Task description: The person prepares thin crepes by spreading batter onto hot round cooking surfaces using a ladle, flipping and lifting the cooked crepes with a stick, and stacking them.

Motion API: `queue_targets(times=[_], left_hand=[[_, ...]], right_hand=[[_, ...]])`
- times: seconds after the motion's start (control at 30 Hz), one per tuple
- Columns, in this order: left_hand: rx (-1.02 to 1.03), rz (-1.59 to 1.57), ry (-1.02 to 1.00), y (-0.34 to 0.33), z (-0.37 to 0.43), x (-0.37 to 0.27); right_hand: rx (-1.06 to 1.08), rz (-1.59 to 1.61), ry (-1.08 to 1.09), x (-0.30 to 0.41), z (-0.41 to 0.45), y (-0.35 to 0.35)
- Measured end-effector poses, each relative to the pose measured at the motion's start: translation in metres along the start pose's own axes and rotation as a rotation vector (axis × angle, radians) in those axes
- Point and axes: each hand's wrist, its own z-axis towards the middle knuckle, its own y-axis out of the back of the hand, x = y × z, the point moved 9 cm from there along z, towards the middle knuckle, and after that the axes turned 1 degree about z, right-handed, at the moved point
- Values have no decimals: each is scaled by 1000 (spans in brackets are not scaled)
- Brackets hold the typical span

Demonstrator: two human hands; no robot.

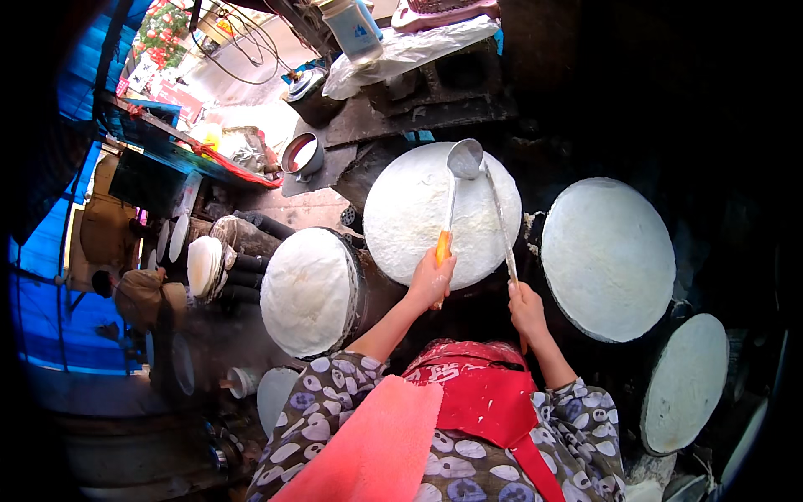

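My left hand [431, 276] is closed around the orange handle of a metal ladle [465, 159], whose bowl holds whitish liquid over the far part of a large round white sheet of batter or dough [414, 207]. In my right hand [528, 309] is a long thin metal tool with a wooden handle [500, 219]; its far end meets or lies beside the ladle bowl. More round white sheets lie on dark round bases, one at the left [307, 292], one at the right [607, 258] and one at the lower right [687, 384].
A metal mug [302, 155] and a lidded pot [307, 85] stand at the upper left. A plastic jar [352, 31] stands on plastic sheeting. Dark cylindrical briquettes [266, 224] lie beyond the left sheet. Another person [141, 298] is at the far left, near stacked white rounds [205, 267].
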Motion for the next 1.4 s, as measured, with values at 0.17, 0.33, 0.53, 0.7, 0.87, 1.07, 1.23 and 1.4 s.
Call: queue_targets(times=[0.17,0.33,0.53,0.7,0.87,1.07,1.23,1.4], left_hand=[[-11,-195,34,-5,-16,11],[33,-477,131,-14,-27,9],[222,-1189,205,12,-48,-16],[487,-1668,-109,45,-74,-62],[424,-1730,25,57,-79,-63],[164,-1485,-125,114,-123,-41],[-72,-1480,-193,180,-190,16],[-439,-1455,-270,245,-284,96]], right_hand=[[37,-23,43,-12,-11,-21],[186,98,-81,-7,-21,-45],[316,371,-264,16,-13,-46],[102,196,-165,17,14,-8],[222,-367,160,46,8,-42],[225,-512,109,62,31,-34],[160,-203,-20,46,47,-35],[307,-396,101,37,54,-82]])
